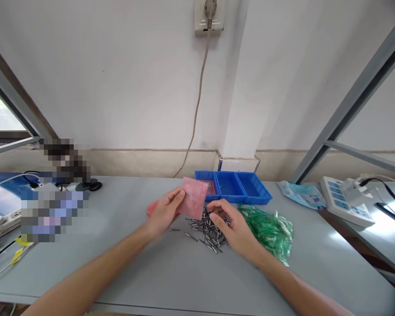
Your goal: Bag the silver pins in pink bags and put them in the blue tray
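Observation:
My left hand [167, 208] pinches a small pink plastic bag [194, 199] between thumb and fingers, holding it up off the table. Beneath that hand lies more pink plastic [151, 208], partly covered by it. Just right of the bag is my right hand [232, 224], its fingers curved and the thumb apart from them, with nothing visible in its grasp. A heap of thin metal pins [210, 235] lies under and between the hands, several of them strewn to the left. My right hand hides part of the heap.
Behind the heap stands a blue tray with three compartments [245, 186]; pink material lies in its left one. Green plastic bags [271, 230] lie beside my right forearm. Farther right are a light-blue packet [301, 195] and a power strip [347, 202]. Cables and blurred items occupy the left.

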The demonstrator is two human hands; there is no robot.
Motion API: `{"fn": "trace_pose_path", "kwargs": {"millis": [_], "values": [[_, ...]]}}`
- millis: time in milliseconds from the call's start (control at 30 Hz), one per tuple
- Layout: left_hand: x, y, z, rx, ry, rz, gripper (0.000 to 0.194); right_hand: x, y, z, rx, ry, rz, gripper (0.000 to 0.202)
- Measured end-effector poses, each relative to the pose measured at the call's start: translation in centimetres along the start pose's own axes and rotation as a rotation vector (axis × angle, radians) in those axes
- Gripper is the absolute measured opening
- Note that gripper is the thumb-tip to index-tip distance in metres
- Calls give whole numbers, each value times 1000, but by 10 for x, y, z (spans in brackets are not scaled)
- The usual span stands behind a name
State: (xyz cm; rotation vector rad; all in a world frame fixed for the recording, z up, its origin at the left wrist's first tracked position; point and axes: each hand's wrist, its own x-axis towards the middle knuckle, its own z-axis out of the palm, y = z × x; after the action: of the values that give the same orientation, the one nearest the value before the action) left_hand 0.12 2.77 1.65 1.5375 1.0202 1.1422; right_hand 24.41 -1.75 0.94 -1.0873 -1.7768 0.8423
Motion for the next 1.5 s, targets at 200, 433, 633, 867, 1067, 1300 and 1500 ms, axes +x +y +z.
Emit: {"fn": "trace_pose_path", "kwargs": {"millis": [200,433,633,867,1067,1300,1500], "values": [[-11,-14,23,137,-67,72,44,3,9,6,53,61,40,21],[-19,-9,20,200,-139,118,38,7,12,2,131,33,49,25],[-23,-10,21,309,-147,217,32,5,10,4,99,39,44,23],[-24,-14,19,435,-115,367,26,3,9,7,58,38,8,22],[-22,-13,21,369,-134,410,17,0,7,7,26,26,11,22],[-23,-19,20,412,-138,416,18,0,9,8,41,37,5,21],[-21,-24,21,425,-111,461,15,0,6,9,46,26,-3,22]]}}
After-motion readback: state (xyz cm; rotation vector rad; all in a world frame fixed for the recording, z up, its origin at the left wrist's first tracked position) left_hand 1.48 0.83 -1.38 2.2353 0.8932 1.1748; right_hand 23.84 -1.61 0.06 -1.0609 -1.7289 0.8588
